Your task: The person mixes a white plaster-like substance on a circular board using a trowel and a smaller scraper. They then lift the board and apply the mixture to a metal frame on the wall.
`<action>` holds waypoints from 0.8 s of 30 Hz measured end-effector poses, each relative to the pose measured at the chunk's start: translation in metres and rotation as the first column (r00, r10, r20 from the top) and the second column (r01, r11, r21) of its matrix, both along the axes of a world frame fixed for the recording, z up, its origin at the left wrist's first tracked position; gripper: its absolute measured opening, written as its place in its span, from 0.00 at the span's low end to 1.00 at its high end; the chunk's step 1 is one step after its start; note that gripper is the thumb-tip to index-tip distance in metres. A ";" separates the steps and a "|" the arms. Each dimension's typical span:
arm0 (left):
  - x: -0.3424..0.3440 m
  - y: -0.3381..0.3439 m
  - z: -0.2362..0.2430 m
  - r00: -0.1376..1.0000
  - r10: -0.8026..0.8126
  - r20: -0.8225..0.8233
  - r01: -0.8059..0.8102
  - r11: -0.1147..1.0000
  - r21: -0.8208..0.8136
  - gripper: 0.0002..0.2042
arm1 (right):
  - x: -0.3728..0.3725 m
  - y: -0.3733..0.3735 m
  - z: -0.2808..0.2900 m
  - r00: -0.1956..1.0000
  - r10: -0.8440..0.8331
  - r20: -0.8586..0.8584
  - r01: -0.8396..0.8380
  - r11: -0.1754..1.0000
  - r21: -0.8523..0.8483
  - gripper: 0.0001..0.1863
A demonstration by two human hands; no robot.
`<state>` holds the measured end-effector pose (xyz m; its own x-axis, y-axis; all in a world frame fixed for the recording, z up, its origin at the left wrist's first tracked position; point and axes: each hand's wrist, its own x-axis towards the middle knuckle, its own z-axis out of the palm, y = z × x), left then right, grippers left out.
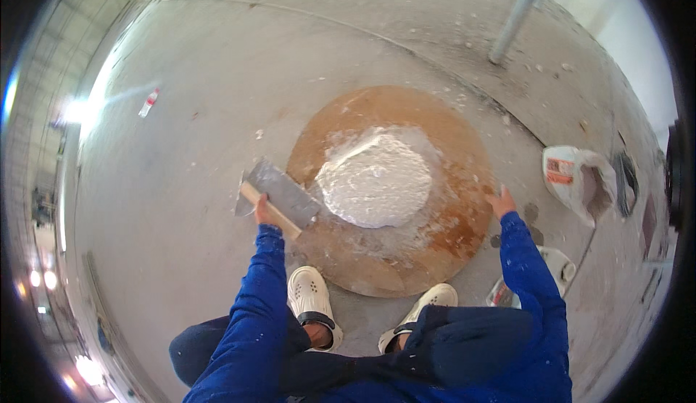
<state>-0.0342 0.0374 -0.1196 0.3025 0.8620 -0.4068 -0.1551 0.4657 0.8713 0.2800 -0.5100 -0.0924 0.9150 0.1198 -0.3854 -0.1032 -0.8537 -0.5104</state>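
Observation:
A wide putty knife (283, 191) with a flat metal blade and a wooden handle is in my left hand (265, 212). My fingers wrap its handle, and the blade lies over the left rim of a round brown board (377, 105) on the floor. A thick mound of white plaster-like paste (375, 178) sits in the board's middle, slightly blurred. At the board's right rim is my right hand (502, 203), gripping the edge with its fingers partly hidden. White smears and wet brown patches mark the board around the paste.
My pale clogs (312, 295) stand at the board's near edge. To the right are a cut-open white plastic jug (580, 178) and another white container (557, 266) beside my right forearm. A bottle (148, 103) lies far left; a metal pole (518, 18) rises far right.

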 end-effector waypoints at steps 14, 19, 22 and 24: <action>-0.023 -0.020 0.011 0.998 0.034 0.048 -0.029 0.995 -0.096 0.19 | -0.110 -0.017 -0.028 0.940 -0.342 0.013 0.315 0.879 0.359 0.35; -0.010 -0.036 0.026 0.997 0.061 0.052 -0.055 0.992 -0.110 0.18 | -0.182 -0.013 -0.045 0.906 -0.397 -0.144 0.400 0.696 0.597 0.35; -0.021 -0.023 0.007 0.997 0.073 0.037 -0.069 0.993 -0.091 0.18 | -0.183 0.012 -0.036 0.903 -0.425 -0.057 0.393 0.767 0.507 0.34; -0.026 -0.019 0.000 0.996 0.077 0.049 -0.073 0.994 -0.086 0.18 | -0.186 0.031 -0.008 0.879 -0.476 -0.005 0.442 0.813 0.379 0.34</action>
